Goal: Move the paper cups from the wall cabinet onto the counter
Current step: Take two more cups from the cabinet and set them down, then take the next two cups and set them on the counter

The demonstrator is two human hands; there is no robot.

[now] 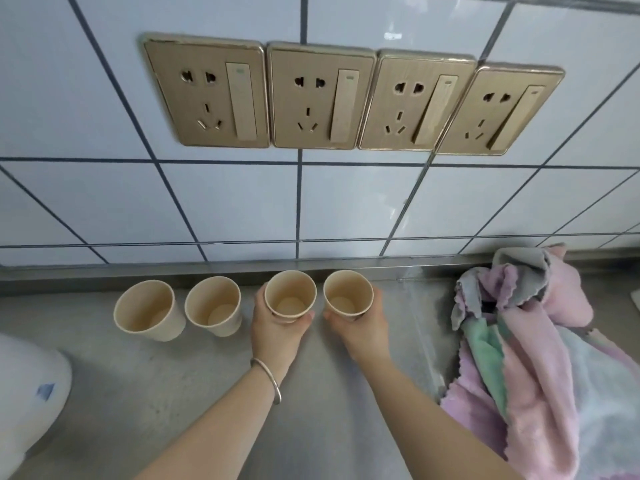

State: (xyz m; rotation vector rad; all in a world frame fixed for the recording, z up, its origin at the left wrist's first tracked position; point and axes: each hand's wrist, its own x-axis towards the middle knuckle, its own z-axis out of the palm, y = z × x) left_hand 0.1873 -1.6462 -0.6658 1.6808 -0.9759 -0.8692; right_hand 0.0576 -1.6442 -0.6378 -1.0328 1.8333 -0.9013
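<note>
Four paper cups stood in a row on the grey counter [145, 375], close under the tiled wall [346, 202], all upright with mouths open. The leftmost cup [147, 311] sat at about 9 o'clock from the middle of the row, and the second cup [214, 305] stood just beside it, the two apart from any hand. The left hand [277, 332] (a silver bangle [268, 377] on its wrist) was wrapped around the third cup [290, 296], fingers curled on its lower wall. The right hand [362, 327] grasped the fourth cup [348, 296] likewise, at 3 o'clock from the third; whether either cup's base touched the counter could not be told. Four gold sockets [320, 95] lined the wall at 12 o'clock. A heap of pastel cloths [526, 341] lay at 3 o'clock, and a white object [27, 386] at 8 o'clock.
</note>
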